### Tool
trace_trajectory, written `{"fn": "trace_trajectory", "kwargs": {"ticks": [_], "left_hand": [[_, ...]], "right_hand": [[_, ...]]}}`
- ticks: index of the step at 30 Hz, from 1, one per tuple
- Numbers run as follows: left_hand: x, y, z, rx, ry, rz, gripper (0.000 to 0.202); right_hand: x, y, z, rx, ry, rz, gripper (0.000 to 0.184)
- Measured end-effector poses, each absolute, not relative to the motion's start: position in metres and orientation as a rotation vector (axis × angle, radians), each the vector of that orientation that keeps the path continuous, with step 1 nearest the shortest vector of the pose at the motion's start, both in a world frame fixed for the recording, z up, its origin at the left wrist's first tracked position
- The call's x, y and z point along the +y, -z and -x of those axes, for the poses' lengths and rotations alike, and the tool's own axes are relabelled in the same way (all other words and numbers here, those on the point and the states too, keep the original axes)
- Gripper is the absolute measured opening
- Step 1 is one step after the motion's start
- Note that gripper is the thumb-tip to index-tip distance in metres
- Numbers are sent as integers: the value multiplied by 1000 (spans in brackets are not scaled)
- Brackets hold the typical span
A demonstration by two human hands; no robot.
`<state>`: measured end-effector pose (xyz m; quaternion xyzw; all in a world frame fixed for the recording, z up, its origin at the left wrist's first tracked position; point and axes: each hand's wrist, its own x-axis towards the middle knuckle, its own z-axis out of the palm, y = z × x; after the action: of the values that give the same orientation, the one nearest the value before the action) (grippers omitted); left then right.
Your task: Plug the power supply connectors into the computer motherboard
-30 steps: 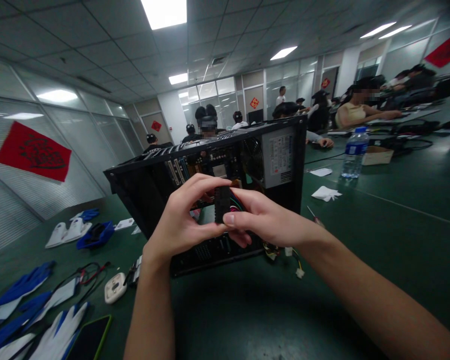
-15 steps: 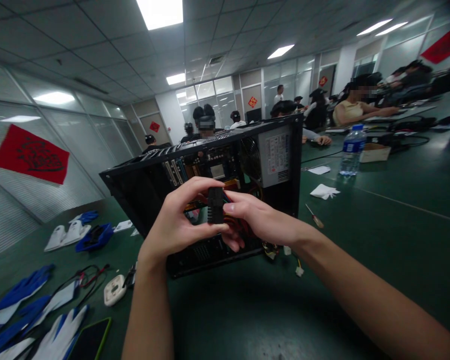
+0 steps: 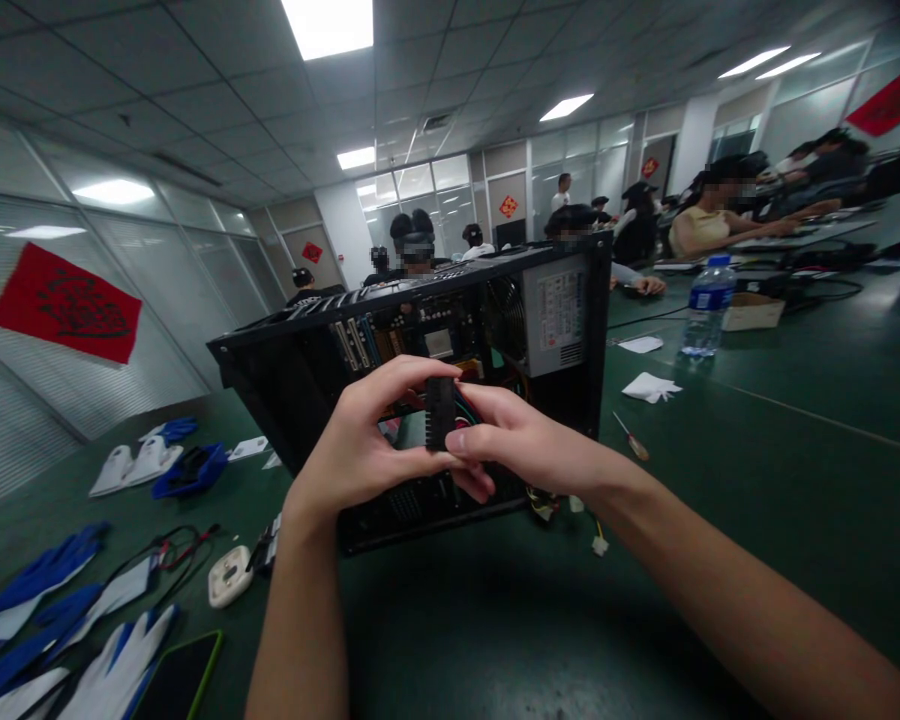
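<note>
Since half a second ago, your right thumb has slid lower on the black connector (image 3: 440, 412), and green-tinted wires (image 3: 466, 408) now show above it where orange and red ones showed below. The connector has turned slightly with that shift; the computer case (image 3: 597, 340) stays put on the desk (image 3: 450, 640).

Your left hand (image 3: 352, 440) spans the connector, forefinger at its top end and thumb at the bottom, fingers closed on it. Your right hand (image 3: 529, 435) pinches its wired side between thumb and forefinger; you can't tell what the curled fingers behind are touching. The connector sits upright in front of the open case, its toothed edge facing left.

As for progress, the case's near side is already open, with the circuit board (image 3: 461, 322) and power supply (image 3: 560, 310) exposed. The connector looks unplugged, so seating it anywhere remains undone. A small white plug (image 3: 600, 546) lies loose near the case's lower right corner, and the screwdriver (image 3: 637, 447) lies farther right, out of use.
</note>
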<state>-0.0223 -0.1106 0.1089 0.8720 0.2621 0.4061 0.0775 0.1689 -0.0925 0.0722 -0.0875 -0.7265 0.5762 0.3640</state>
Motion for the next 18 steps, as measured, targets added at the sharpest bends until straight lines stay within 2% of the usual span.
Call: {"fn": "trace_trajectory", "kwargs": {"ticks": [18], "left_hand": [[-111, -111, 21, 751, -1191, -2669, 59]], "right_hand": [[-96, -71, -169, -1846, -1431, 249, 7]]}}
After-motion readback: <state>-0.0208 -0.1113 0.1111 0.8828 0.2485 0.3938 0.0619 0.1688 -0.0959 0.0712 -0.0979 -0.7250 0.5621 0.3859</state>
